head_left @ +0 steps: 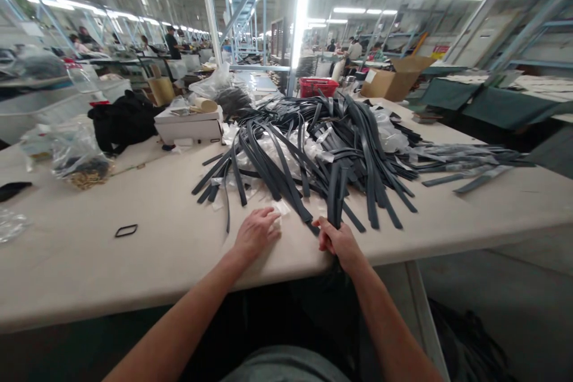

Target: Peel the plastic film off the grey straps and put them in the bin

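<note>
A big pile of dark grey straps (322, 143) lies on the pale table (147, 233), mixed with clear plastic wrappers. My right hand (338, 240) is at the table's near edge, fingers closed round the ends of a few dark straps (336, 194) that reach back into the pile. My left hand (256, 231) rests beside it on the table, fingers bent down onto a small clear plastic piece (282, 208); whether it grips the piece is unclear.
A small black loop (126, 230) lies at the left. Farther back are a plastic bag of small metal parts (80, 161), a black bag (123, 119), a white box (190, 122), a red basket (319, 86) and a cardboard box (396, 79). Other people work at distant tables.
</note>
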Demonstrator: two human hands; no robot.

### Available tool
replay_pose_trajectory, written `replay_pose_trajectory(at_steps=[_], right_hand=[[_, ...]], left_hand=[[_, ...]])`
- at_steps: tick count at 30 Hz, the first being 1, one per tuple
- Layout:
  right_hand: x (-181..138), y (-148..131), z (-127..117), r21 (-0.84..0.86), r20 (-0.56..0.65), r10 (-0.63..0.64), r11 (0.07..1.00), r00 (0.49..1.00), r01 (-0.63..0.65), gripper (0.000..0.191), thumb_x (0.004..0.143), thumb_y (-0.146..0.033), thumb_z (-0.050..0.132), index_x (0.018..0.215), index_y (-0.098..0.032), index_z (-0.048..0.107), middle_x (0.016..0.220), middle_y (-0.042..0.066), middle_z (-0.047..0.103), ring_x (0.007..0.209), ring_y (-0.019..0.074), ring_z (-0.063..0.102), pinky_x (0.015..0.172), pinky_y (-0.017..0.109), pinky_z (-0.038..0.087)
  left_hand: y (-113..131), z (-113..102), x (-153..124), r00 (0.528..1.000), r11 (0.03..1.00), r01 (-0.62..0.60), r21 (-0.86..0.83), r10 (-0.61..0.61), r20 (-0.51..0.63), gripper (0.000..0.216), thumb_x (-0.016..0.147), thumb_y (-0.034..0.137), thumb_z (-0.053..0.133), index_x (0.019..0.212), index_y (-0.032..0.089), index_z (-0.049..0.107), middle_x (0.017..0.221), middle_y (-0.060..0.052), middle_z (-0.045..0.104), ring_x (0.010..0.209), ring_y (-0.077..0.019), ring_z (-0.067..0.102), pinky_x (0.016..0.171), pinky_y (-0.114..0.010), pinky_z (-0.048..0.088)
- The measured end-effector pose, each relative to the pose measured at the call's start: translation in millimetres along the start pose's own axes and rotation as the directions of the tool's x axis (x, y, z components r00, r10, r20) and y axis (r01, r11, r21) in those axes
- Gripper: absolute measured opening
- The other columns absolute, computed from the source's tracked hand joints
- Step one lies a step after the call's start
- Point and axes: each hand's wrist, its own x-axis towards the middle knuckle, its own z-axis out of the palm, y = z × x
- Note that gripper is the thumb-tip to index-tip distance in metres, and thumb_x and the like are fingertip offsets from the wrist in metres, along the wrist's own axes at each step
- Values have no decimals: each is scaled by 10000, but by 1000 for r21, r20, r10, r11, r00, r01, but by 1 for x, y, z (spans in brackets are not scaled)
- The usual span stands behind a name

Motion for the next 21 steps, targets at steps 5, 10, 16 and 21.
replay_pose_trajectory(at_steps=[5,10,16,21], right_hand=[[1,-1,-4,8,20,25,1000,999,-25,568,742,-654,612,857,-97,634,422,-26,522,339,54,319,380,216,204],[-14,-4,13,-33,240,95,995,966,-90,632,740,-692,609,873,-80,690,413,-21,514,332,54,309,376,220,173],[-33,-16,75,-93,482,143,989,865,-111,629,762,-732,535,780,-117,665,387,-22,488,342,75,331,386,229,209],[-36,-20,111,-98,499,115,992,859,-76,371,696,-515,675,660,-153,602,412,-55,453,403,73,382,447,224,288]], left_hand=[[-21,4,14,991,986,-109,125,117,-58,133,868,166,631,824,177,756,969,-89,744,914,-224,662,900,-373,486],[-4,-22,-37,907,936,-208,283,293,-303,97,889,235,648,907,238,743,1032,-42,746,1040,-221,642,970,-393,444],[30,-44,-111,885,877,-228,423,367,-285,155,887,181,640,986,266,723,1085,-14,742,1060,-216,641,1041,-390,374],[41,-46,-156,937,987,-103,121,137,-322,264,841,245,705,1101,291,709,1138,-21,728,1072,-217,646,1030,-343,414]])
